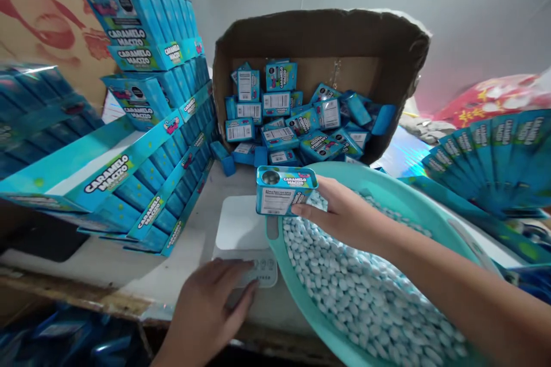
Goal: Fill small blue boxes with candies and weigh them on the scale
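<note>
My right hand is closed around a small blue tin with a round hole in its top, holding it above the scale's back right corner and the rim of a teal basin. White and pale blue candies fill much of the basin. At the front of the white scale, my left hand rests with fingers apart over the button panel, holding nothing. Nothing lies on the visible part of the scale's plate.
Behind the scale, a cardboard box on its side holds several blue tins. Stacked display trays of blue packs stand left. More blue packs fan out at the right. The table's front edge crosses the lower left.
</note>
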Available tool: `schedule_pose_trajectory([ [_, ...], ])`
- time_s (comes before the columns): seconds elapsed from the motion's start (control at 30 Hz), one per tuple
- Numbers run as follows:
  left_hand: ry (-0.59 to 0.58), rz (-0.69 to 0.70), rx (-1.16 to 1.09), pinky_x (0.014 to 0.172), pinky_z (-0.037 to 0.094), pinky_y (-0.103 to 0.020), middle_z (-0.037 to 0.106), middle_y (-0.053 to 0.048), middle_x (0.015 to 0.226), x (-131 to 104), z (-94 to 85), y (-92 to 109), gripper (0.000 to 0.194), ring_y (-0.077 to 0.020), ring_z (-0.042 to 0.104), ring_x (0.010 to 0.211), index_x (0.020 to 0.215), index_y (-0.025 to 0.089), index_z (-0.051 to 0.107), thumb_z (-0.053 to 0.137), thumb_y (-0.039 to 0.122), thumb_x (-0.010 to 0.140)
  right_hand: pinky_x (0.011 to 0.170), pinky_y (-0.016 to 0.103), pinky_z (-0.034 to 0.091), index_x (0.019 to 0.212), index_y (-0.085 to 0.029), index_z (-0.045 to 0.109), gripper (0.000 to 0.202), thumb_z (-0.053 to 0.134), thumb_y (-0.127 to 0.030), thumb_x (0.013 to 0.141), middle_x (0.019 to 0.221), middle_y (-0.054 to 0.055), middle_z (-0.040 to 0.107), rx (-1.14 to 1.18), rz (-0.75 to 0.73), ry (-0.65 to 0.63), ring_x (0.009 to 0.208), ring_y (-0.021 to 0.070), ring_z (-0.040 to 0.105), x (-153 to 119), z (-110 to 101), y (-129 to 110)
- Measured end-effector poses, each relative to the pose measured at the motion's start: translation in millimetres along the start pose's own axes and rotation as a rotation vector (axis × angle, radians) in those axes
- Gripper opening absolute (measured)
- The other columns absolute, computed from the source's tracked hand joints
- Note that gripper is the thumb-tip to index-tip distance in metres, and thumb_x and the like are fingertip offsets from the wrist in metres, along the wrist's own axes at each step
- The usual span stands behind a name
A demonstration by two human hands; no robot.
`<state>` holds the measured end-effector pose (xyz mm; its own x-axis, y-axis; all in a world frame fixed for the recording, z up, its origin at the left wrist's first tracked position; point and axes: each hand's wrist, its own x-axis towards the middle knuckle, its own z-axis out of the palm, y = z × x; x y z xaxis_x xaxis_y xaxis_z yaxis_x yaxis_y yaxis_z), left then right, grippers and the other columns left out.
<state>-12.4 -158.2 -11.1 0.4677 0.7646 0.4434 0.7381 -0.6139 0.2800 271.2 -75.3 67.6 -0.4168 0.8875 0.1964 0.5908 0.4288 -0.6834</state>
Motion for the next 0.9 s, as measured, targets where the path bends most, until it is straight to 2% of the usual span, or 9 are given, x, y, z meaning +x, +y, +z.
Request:
schedule_pose_trajectory([
  [0.1, -0.180, 0.012, 0.191, 0.068, 0.057, -0.039, 0.073, -0.007, 0.096, -18, 11.2, 4, 0.042, -0.0266, 0.069, 0.082, 0.131, 0.023, 0.065, 0.067, 0.032, 0.090, 0.096, 0.040, 0.051, 0.116, -0.023, 0.066, 0.024, 0.061, -0.038, 0.098, 0.119, 0.008, 0.070, 0.003, -0.003, 0.012, 0.113, 0.0281, 0.064, -1, 1, -2],
  [0.23, -0.321, -0.005, 0.295, 0.071, 0.060, -0.044, 0.073, -0.008, 0.099, -15, 13.3, 11, 0.042, -0.0285, 0.070, 0.088, 0.133, 0.023, 0.066, 0.065, 0.034, 0.093, 0.095, 0.038, 0.050, 0.115, -0.025, 0.063, 0.022, 0.060, -0.038, 0.098, 0.120, 0.005, 0.069, 0.040, 0.031, 0.013, 0.111, 0.0256, 0.063, -1, 4, -4],
  [0.33, -0.415, -0.009, 0.363, 0.069, 0.061, -0.043, 0.074, -0.009, 0.095, -9, 11.4, 21, 0.048, -0.0288, 0.071, 0.087, 0.135, 0.015, 0.065, 0.069, 0.029, 0.090, 0.096, 0.038, 0.050, 0.114, -0.023, 0.063, 0.021, 0.061, -0.036, 0.097, 0.117, 0.005, 0.069, 0.045, 0.049, 0.015, 0.110, 0.0256, 0.063, -1, 5, -5],
  [0.43, -0.442, -0.004, 0.425, 0.068, 0.062, -0.040, 0.074, -0.010, 0.094, -12, 15.9, 30, 0.051, -0.0274, 0.071, 0.085, 0.136, 0.008, 0.064, 0.069, 0.024, 0.088, 0.096, 0.038, 0.050, 0.115, -0.023, 0.064, 0.022, 0.061, -0.034, 0.097, 0.116, 0.005, 0.070, 0.057, 0.048, 0.012, 0.107, 0.0251, 0.064, 0, 5, -8],
  [0.57, -0.384, 0.029, 0.526, 0.065, 0.061, -0.038, 0.074, -0.012, 0.096, -23, 31.0, 32, 0.050, -0.0265, 0.071, 0.084, 0.138, 0.007, 0.061, 0.062, 0.015, 0.089, 0.096, 0.038, 0.051, 0.117, -0.023, 0.066, 0.024, 0.063, -0.031, 0.095, 0.117, 0.006, 0.071, 0.073, 0.039, 0.016, 0.106, 0.0252, 0.064, 0, 3, -8],
  [0.63, -0.397, 0.027, 0.550, 0.065, 0.061, -0.037, 0.074, -0.013, 0.100, -24, 34.7, 32, 0.051, -0.0262, 0.072, 0.085, 0.141, 0.008, 0.059, 0.056, 0.010, 0.090, 0.096, 0.038, 0.051, 0.118, -0.022, 0.066, 0.025, 0.063, -0.032, 0.095, 0.117, 0.006, 0.071, 0.072, 0.041, 0.015, 0.106, 0.0254, 0.065, 0, 2, -8],
  [0.73, -0.524, -0.058, 0.469, 0.071, 0.060, -0.037, 0.073, -0.016, 0.109, -14, 26.3, 30, 0.052, -0.0278, 0.072, 0.094, 0.144, 0.009, 0.057, 0.049, 0.008, 0.092, 0.097, 0.038, 0.051, 0.117, -0.024, 0.067, 0.024, 0.062, -0.033, 0.096, 0.118, 0.005, 0.071, 0.061, 0.036, 0.010, 0.107, 0.0252, 0.065, 0, 1, -7],
  [0.83, -0.637, -0.202, 0.209, 0.081, 0.057, -0.039, 0.074, -0.014, 0.117, 4, 3.2, 24, 0.051, -0.0291, 0.071, 0.102, 0.143, 0.017, 0.059, 0.054, 0.017, 0.093, 0.097, 0.039, 0.052, 0.114, -0.023, 0.068, 0.022, 0.063, -0.034, 0.095, 0.116, 0.005, 0.073, 0.054, 0.036, 0.014, 0.107, 0.0264, 0.066, 1, 1, -7],
  [0.9, -0.569, -0.329, -0.043, 0.076, 0.052, -0.034, 0.076, -0.008, 0.100, 13, -13.6, 16, 0.030, -0.0249, 0.070, 0.090, 0.117, 0.022, 0.075, 0.061, 0.029, 0.091, 0.095, 0.039, 0.054, 0.111, -0.023, 0.069, 0.023, 0.063, -0.036, 0.094, 0.112, 0.006, 0.074, 0.059, 0.038, 0.035, 0.104, 0.0279, 0.068, 0, 4, -6],
])
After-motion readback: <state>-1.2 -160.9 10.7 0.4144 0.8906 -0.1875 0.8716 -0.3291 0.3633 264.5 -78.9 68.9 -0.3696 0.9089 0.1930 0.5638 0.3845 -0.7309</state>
